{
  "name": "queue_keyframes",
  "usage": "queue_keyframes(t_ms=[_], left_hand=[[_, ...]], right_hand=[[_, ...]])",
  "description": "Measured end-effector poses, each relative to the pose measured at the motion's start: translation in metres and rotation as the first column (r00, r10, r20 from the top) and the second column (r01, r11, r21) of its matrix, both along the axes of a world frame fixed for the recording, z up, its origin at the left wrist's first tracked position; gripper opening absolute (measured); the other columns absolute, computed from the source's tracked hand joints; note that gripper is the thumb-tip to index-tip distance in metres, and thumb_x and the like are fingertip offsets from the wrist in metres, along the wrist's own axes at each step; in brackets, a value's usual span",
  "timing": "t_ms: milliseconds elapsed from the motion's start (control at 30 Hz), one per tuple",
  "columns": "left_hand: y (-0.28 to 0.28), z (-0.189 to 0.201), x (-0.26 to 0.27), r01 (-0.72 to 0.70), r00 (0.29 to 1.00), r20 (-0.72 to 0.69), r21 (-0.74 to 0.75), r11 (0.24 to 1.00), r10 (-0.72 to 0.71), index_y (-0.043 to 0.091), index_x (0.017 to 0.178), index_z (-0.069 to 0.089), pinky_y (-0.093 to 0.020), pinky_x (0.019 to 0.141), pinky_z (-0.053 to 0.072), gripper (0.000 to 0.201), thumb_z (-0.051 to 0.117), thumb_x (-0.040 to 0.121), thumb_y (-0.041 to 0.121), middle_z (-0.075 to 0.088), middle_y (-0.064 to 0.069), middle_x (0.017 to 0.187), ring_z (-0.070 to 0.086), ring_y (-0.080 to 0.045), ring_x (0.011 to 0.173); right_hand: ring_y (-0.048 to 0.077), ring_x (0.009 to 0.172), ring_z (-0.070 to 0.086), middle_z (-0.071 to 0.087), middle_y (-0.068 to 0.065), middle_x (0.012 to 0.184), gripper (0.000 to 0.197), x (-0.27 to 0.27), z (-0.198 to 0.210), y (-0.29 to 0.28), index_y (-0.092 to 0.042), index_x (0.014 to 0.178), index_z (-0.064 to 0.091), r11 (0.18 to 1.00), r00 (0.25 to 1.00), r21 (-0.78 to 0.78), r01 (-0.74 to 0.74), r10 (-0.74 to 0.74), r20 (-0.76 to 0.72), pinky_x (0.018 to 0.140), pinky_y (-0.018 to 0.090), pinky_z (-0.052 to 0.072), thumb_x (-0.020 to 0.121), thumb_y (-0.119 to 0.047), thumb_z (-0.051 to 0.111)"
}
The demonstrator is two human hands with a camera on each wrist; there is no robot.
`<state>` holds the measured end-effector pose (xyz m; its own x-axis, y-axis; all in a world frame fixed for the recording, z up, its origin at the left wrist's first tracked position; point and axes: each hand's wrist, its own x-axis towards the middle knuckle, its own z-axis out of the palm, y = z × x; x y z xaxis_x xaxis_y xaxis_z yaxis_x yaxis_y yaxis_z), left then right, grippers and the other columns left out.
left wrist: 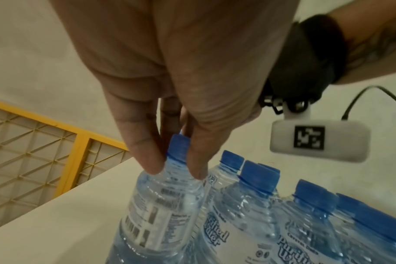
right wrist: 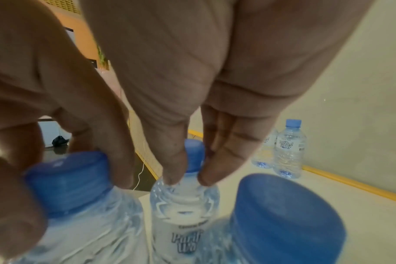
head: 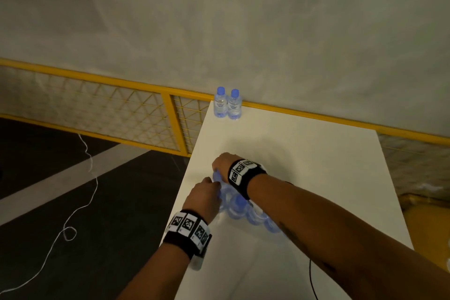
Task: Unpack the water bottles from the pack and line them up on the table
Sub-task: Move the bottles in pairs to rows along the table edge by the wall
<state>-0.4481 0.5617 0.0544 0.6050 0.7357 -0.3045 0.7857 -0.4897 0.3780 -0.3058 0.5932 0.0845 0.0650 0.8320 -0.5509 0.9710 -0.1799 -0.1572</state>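
Pack (head: 246, 212) of blue-capped bottles sits at table's (head: 316, 165) near-left edge. Left hand (head: 205, 196) pinches neck of one bottle (left wrist: 163, 205) at pack's left end; right hand (head: 222, 163) pinches neck of another bottle (right wrist: 184, 210) just beyond. Hands close, not touching. Far corner: two bottles (head: 227, 106) upright, side by side, by yellow fence (head: 168, 107).
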Motion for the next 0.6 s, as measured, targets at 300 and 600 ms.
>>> queue_keyframes(t_ms=[300, 600], left_hand=[[0.080, 0.014, 0.003, -0.025, 0.994, 0.110, 0.028, 0.999, 0.022, 0.004, 0.118, 0.070, -0.039, 0.095, 0.052, 0.030, 0.072, 0.089, 0.013, 0.063, -0.017, 0.116, 0.064, -0.036, 0.106], [0.218, 0.023, 0.102, -0.021, 0.990, 0.140, 0.086, 0.996, 0.008, 0.005, 0.117, 0.071, -0.041, 0.095, 0.052, 0.032, 0.075, 0.088, 0.018, 0.064, -0.019, 0.117, 0.063, -0.036, 0.109]], right_hand=[[0.031, 0.098, 0.067, 0.069, 0.012, 0.111, 0.031, 0.055, 0.026, 0.033, -0.012, 0.110, 0.071, 0.976, 0.983, 0.125, 0.177, -0.170, -0.070, 0.085, 0.035, 0.056, 0.083, -0.026, 0.072], [0.030, 0.090, 0.067, 0.069, 0.012, 0.103, 0.030, 0.118, 0.027, 0.092, -0.010, 0.102, 0.069, 0.881, 0.912, 0.236, 0.411, -0.398, -0.102, 0.076, 0.031, 0.054, 0.080, -0.031, 0.072]])
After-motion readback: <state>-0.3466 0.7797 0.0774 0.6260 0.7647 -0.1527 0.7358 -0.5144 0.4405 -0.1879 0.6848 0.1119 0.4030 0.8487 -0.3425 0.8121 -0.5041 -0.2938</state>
